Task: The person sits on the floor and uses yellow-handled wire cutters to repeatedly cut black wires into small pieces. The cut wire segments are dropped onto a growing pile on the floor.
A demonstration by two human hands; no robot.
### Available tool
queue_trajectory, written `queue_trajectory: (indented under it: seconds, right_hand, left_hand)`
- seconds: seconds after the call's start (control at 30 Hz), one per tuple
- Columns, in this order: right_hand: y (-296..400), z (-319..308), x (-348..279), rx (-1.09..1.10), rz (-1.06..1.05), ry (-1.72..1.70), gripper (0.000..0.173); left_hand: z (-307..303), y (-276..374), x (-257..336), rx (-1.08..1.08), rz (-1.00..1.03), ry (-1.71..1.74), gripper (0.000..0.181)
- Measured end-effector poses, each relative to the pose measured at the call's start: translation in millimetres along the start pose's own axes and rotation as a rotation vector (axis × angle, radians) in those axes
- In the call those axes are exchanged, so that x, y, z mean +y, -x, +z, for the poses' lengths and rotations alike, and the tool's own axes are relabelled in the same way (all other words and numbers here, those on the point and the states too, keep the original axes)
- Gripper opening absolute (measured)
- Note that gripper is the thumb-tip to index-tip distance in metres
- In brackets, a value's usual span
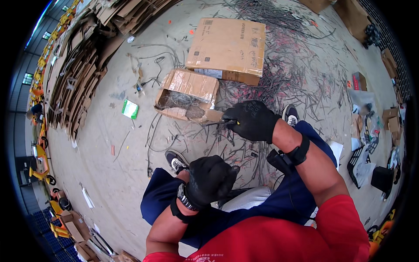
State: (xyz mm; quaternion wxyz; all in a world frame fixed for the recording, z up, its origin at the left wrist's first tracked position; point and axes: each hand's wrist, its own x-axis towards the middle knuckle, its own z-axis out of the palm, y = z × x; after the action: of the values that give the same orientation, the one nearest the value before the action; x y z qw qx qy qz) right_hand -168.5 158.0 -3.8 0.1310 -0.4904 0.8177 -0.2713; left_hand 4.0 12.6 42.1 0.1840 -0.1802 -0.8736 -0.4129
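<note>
My right hand [252, 121], in a black glove, is closed on a dark thin tool or cable piece that points left, with a small yellow spot by the fingers. My left hand [211, 178], also black-gloved, is a fist low and to the left; what it may hold is hidden. A thin pale strand [217, 145] runs upward from near the left fist. Just beyond the hands lies an open cardboard box [196, 80] with tangled wire [183, 100] inside. Cut black cable pieces [271, 82] and reddish bits are strewn over the floor around it.
A larger taped carton [226, 46] stands behind the open box. Flattened cardboard [78, 75] is stacked at the left. A green and white packet [130, 109] lies on the floor. Plastic-wrapped parts [363, 157] lie at the right. Yellow scooters [41, 160] and a distant person [36, 111] are far left.
</note>
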Motion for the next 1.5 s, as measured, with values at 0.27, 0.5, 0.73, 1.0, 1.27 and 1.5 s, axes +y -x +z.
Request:
queue_trajectory:
  seconds: [0.27, 0.5, 0.73, 1.0, 1.27, 1.5]
  right_hand:
    - [-4.6, -42.5, 51.6, 0.183, 0.188, 0.004, 0.018]
    - [-6.0, -55.9, 18.7, 0.151, 0.054, -0.403, 0.026]
    - [-5.2, -26.7, -9.9, -0.107, -0.111, -0.695, 0.028]
    - [-15.1, -14.4, -11.8, -0.545, 0.176, -1.087, 0.022]
    - [-14.8, -20.0, -8.0, -0.525, 0.236, -1.173, 0.024]
    - [-15.4, -21.0, -11.1, -0.536, 0.21, -1.097, 0.024]
  left_hand:
    - [-13.1, 3.1, 12.7, -0.131, 0.116, -0.107, 0.02]
    - [-1.9, 9.4, -5.5, -0.011, -0.003, 0.049, 0.022]
    - [-2.5, 11.6, -1.4, 0.001, -0.36, 0.458, 0.013]
    - [-3.3, 31.4, -13.8, 0.229, -0.651, 0.788, 0.011]
    - [-8.2, 30.3, -20.6, 0.216, -0.577, 0.637, 0.015]
    - [-12.2, 27.5, -18.5, 0.147, -0.528, 0.464, 0.016]
